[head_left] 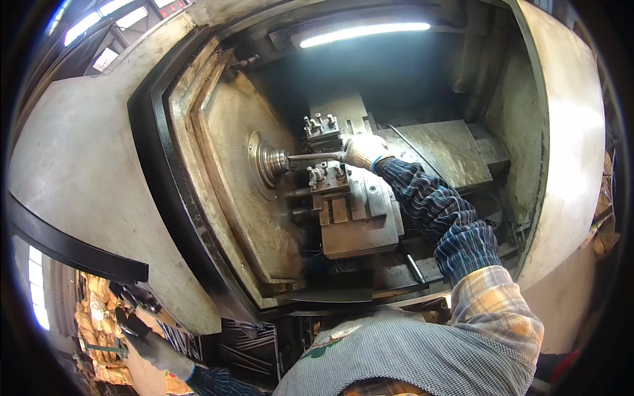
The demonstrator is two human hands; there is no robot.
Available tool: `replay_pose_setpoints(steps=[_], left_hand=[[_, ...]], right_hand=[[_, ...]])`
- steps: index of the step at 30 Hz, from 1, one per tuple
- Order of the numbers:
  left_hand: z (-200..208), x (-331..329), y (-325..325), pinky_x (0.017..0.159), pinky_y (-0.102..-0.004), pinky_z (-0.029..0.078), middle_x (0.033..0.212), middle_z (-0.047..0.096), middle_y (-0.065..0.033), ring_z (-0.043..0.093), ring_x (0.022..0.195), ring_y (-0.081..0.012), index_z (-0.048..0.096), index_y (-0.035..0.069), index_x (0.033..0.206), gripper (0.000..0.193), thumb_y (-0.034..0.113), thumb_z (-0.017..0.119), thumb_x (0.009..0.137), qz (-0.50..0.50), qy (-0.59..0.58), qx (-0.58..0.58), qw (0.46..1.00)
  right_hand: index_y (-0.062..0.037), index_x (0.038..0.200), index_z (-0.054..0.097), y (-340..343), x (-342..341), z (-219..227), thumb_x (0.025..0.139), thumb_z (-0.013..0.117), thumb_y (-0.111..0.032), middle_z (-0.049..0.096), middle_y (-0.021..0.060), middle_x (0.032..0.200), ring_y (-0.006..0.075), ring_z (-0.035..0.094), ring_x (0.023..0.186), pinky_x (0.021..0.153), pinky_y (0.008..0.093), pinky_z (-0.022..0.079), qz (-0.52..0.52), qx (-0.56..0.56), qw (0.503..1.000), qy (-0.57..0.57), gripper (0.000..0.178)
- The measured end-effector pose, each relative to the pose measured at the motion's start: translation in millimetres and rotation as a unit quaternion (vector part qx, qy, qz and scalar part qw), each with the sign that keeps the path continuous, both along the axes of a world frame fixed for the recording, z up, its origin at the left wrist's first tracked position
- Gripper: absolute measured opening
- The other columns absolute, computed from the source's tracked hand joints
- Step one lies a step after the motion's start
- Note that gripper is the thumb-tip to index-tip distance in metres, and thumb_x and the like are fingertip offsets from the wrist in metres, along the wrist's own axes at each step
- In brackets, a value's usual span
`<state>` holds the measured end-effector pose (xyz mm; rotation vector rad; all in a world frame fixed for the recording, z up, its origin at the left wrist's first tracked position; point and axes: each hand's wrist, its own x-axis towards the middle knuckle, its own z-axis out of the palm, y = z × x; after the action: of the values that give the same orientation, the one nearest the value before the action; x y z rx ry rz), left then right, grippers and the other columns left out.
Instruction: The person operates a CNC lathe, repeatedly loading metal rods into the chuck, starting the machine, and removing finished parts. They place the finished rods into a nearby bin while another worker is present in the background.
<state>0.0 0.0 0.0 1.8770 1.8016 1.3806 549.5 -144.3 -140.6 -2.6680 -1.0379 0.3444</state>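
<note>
Right hand (364, 152) grips a metal rod (314, 157) reaching to the spindle (273, 161), past the left edge of the tool slide (360, 243); I cannot tell whether the left hand (160, 354) is closed.

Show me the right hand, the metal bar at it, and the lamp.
Right hand (366, 152): head view, back of the glove.
Metal bar (317, 157): head view, middle of its visible length.
Lamp (364, 35): head view, middle of the glowing tube.

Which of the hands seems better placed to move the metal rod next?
Probably the right hand: it grips the metal rod, whose other end is at the chuck. The left hand is low, outside the machine, away from the rod.
</note>
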Motion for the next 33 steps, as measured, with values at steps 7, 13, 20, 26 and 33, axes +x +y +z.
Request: replay_pose_setpoints(steps=[7, 13, 20, 26, 33], left_hand=[[-25.6, 35.9, 40.5, 0.127, -0.0421, 0.021, 0.163, 0.031, -0.0169, 0.028, 0.151, -0.0284, 0.029, -0.003, 0.157, 0.054, 0.024, 0.034, 0.11, -0.238, -0.552, 0.123, 0.789], [-28.1, 56.4, 36.4, 0.125, -0.0427, 0.024, 0.161, 0.034, -0.0187, 0.034, 0.147, -0.0297, 0.03, -0.003, 0.156, 0.06, 0.035, 0.032, 0.11, -0.183, -0.538, 0.119, 0.814], [-65.3, -25.8, 68.6, 0.12, -0.0443, 0.029, 0.155, 0.039, -0.0239, 0.041, 0.141, -0.0311, 0.032, 0.0, 0.156, 0.061, 0.037, 0.038, 0.108, -0.17, -0.351, 0.175, 0.904], [-59.5, 9.7, 56.3, 0.114, -0.0425, 0.034, 0.151, 0.045, -0.0238, 0.046, 0.135, -0.0306, 0.035, 0.001, 0.155, 0.062, 0.039, 0.045, 0.107, -0.231, -0.503, 0.156, 0.818], [-52.9, 10.9, 49.9, 0.117, -0.0456, 0.031, 0.15, 0.046, -0.0212, 0.046, 0.135, -0.0308, 0.042, 0.003, 0.152, 0.057, 0.037, 0.044, 0.107, -0.17, -0.522, 0.146, 0.823]], right_hand=[[-0.0141, 0.114, 0.076, 6.0, 23.5, -12.4, 0.093, 0.058, -0.061, 0.076, 0.0128, 0.106, 0.0303, 0.072, 0.099, 0.088, 0.0423, 0.056, 0.035, 0.009, 0.999, 0.025, 0.055], [-0.0149, 0.118, 0.072, 39.7, 51.8, -45.5, 0.098, 0.056, -0.056, 0.075, 0.0115, 0.106, 0.0312, 0.071, 0.099, 0.09, 0.0442, 0.054, 0.092, 0.071, 0.992, 0.057, 0.048], [-0.011, 0.112, 0.074, 22.2, 54.1, -23.5, 0.095, 0.062, -0.043, 0.075, 0.015, 0.103, 0.0326, 0.071, 0.097, 0.087, 0.0437, 0.055, 0.159, -0.039, 0.986, -0.036, 0.038], [-0.0088, 0.101, 0.075, 74.2, 51.0, -20.2, 0.096, 0.063, -0.041, 0.073, 0.0111, 0.085, 0.0243, 0.07, 0.077, 0.077, 0.042, 0.056, 0.179, -0.055, 0.982, -0.009, 0.035], [-0.0007, 0.118, 0.07, 162.1, 11.8, -18.5, 0.101, 0.03, -0.068, 0.072, 0.0218, 0.115, 0.0385, 0.067, 0.109, 0.098, 0.0469, 0.048, 0.189, 0.064, 0.971, 0.132, 0.081]])
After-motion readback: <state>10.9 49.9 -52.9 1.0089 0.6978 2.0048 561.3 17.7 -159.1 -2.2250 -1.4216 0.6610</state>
